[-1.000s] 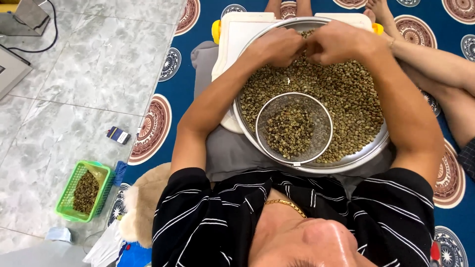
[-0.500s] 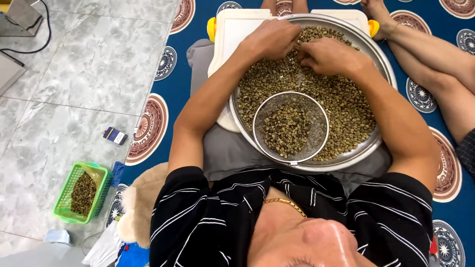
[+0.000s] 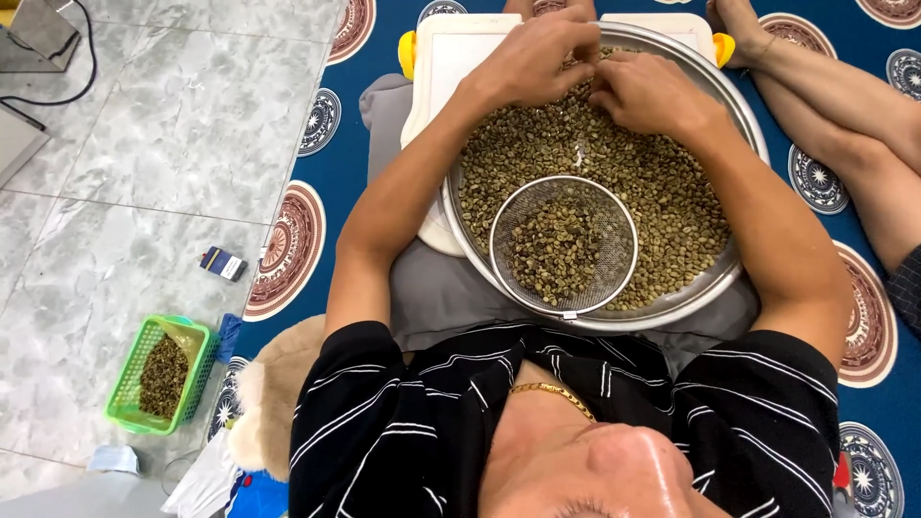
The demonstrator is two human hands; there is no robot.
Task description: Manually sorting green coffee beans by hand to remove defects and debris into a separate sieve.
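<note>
**Wearer: clothing and appearance**

Short-sleeved black shirt [image 3: 403, 432] with thin white stripes fills the lower centre of the frame; sleeves end above the elbows. Thin gold chain necklace [image 3: 554, 395] at the open collar, lower centre. Forearms bare, no watch or rings discernible. Left hand [image 3: 537, 59] and right hand [image 3: 648, 91], upper centre, ungloved.

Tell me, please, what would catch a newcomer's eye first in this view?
A wide metal pan of greenish beans sits on the person's lap, both hands working at its far edge: left hand, right hand. A round mesh sieve lies in it, and a green basket stands on the floor, left.
</note>
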